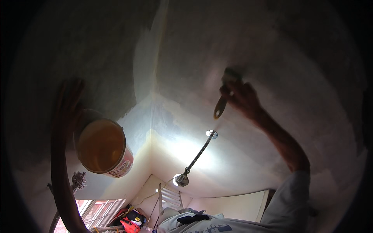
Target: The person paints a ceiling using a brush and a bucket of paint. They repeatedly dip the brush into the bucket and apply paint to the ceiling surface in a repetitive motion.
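Observation:
My right hand is closed round a wide flat paintbrush. Its dark bristle end, blurred, is up against the pale painted surface, and the handle with a hole in its end points down. Against the dim left wall, my left hand lies with its fingers stretched upward. A round bucket is right beside that wrist, its mouth facing me and an orange-brown inside showing. A thin pale arc, perhaps its handle, runs towards my left hand; shadow hides how the bucket is held up.
A metal rod with a lit lamp is fixed to the surface below the brush. An ornate metal fitting is near my left forearm. Lower down are a barred window, a white ladder and piled red and black things.

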The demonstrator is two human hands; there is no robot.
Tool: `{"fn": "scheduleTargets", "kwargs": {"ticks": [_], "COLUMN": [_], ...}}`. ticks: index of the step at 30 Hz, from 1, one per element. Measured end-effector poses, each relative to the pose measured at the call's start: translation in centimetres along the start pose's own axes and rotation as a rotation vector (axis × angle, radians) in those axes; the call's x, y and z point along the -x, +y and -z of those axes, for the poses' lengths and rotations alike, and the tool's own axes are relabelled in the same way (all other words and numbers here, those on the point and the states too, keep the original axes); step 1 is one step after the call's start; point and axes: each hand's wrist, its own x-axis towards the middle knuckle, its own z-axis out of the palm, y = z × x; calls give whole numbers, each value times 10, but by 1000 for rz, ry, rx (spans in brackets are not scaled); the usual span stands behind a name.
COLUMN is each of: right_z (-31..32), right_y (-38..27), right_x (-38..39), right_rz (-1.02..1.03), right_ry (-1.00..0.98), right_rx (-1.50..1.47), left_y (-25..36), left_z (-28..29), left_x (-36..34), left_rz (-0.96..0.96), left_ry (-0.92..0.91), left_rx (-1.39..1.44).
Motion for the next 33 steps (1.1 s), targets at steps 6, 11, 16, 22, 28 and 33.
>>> {"fn": "scheduleTargets", "kwargs": {"ticks": [6,11,16,22,28,33], "right_z": [-21,-8,42,27,-28,-70], "right_y": [-71,-13,81,75,-37,-130], "right_x": [41,25,-13,-39,17,58], "right_rz": [-218,-374,-313,-184,-99,-97], "right_ry": [-301,-97,161,182,61,-128], "right_rx": [-448,-523,-169,125,-109,-322], "left_y": [3,-2,-2,-1,3,-9], "left_z": [-8,-6,-10,3,-6,-5], "left_x": [-11,-6,-1,3,-4,-4], "left_rz": [-7,-18,-9,-15,-2,-35], "left_ry": [-7,-6,-46,1,22,-85], "left_rx": [70,83,42,-36,79,92]}}
